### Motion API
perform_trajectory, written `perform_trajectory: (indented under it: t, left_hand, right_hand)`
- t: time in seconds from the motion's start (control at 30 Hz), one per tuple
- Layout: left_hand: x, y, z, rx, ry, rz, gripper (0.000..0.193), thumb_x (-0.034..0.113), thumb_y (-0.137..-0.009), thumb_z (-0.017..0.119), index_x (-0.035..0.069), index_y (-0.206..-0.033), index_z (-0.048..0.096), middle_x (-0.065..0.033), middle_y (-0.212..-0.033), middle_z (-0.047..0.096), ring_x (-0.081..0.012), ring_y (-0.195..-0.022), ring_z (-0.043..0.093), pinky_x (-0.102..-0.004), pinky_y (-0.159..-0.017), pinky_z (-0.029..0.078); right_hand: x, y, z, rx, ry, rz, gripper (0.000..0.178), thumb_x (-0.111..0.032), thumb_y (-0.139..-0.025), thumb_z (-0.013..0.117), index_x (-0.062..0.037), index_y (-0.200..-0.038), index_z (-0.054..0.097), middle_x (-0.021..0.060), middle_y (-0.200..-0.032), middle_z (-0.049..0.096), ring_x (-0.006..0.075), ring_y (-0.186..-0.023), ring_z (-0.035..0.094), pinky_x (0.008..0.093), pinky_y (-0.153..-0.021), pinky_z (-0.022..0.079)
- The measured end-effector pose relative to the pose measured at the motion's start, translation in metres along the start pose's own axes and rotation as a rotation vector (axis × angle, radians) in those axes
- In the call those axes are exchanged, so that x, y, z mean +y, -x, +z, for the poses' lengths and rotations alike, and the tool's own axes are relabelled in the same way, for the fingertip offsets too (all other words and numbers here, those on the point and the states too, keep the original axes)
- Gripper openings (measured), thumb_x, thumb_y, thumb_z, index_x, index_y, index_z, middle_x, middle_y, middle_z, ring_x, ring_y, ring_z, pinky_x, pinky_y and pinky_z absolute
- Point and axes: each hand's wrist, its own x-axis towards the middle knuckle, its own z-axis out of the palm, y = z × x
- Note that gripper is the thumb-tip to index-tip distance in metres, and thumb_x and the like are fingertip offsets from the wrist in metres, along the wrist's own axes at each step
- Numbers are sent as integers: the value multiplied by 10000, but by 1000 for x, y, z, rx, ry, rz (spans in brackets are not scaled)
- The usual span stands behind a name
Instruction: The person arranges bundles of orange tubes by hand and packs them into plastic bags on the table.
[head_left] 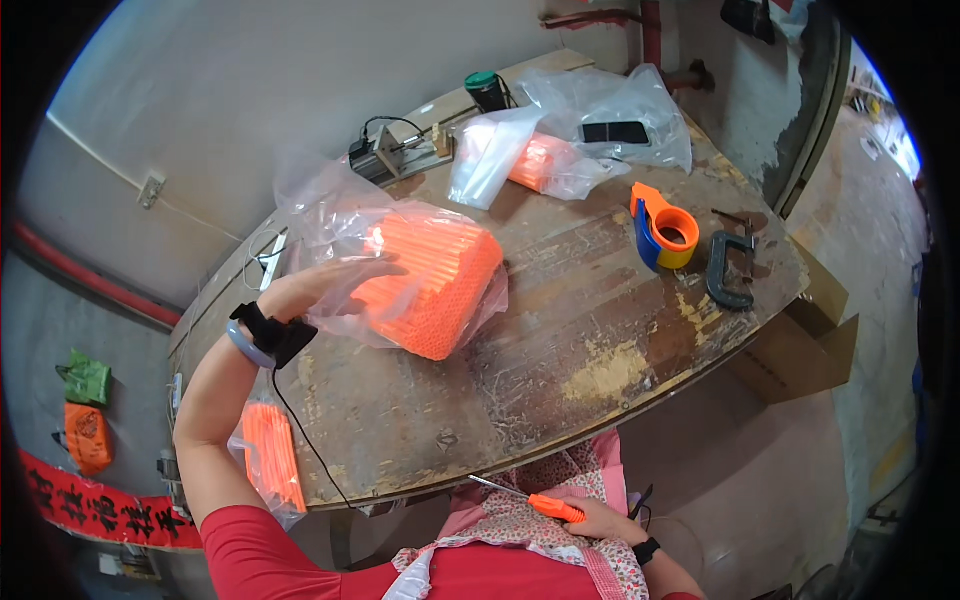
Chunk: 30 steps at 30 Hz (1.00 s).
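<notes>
A large bundle of thin orange tubes [440, 280], like drinking straws, lies on the table in a clear plastic bag [335, 215]. My left hand [350, 278] reaches to the bundle's left side, with its fingers stretched out against the tubes and partly behind the plastic film. Low at the table's front edge, my right hand [603, 518] is closed round the orange handle of a screwdriver-like tool [556, 508]. Its thin metal shaft points left, up to the table edge.
Another bagged orange bundle [268, 455] lies at the table's left front, and one more [540, 162] at the back. A phone [615, 132] rests on plastic. Right are a tape dispenser [665, 232] and C-clamp [732, 270]; a motorised device [385, 155] stands behind. Below right is a cardboard box [800, 355].
</notes>
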Motion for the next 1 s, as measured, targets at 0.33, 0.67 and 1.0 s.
perform_trajectory:
  t: [0.33, 0.67, 1.0]
  left_hand:
    - [-6, -54, 17, -23, -345, 82, 836, 203, -812, 662, 25, -1484, 198, -195, -1531, 217, -349, -1419, 218, -447, -1135, 242]
    - [-40, -73, 35, 442, 226, -49, 638, 250, -756, 722, 73, -1310, 462, -190, -1210, 557, -346, -1097, 554, -422, -895, 454]
    - [20, -23, 15, 814, -166, 72, 443, 199, -728, 714, 102, -1136, 571, -169, -892, 658, -383, -834, 620, -452, -697, 486]
  right_hand:
    - [-21, 2, -9, -37, -11, 43, 489, -146, -776, 636, -56, -1247, 542, 115, -1056, 641, 212, -940, 610, 320, -829, 473]
    - [-11, 0, -5, -12, 23, -20, 511, -158, -749, 633, -53, -1239, 538, 147, -1004, 647, 258, -878, 628, 346, -795, 487]
    - [-16, 6, 1, 9, 74, -26, 515, -173, -787, 654, -44, -1269, 527, 111, -1035, 639, 190, -932, 594, 318, -843, 463]
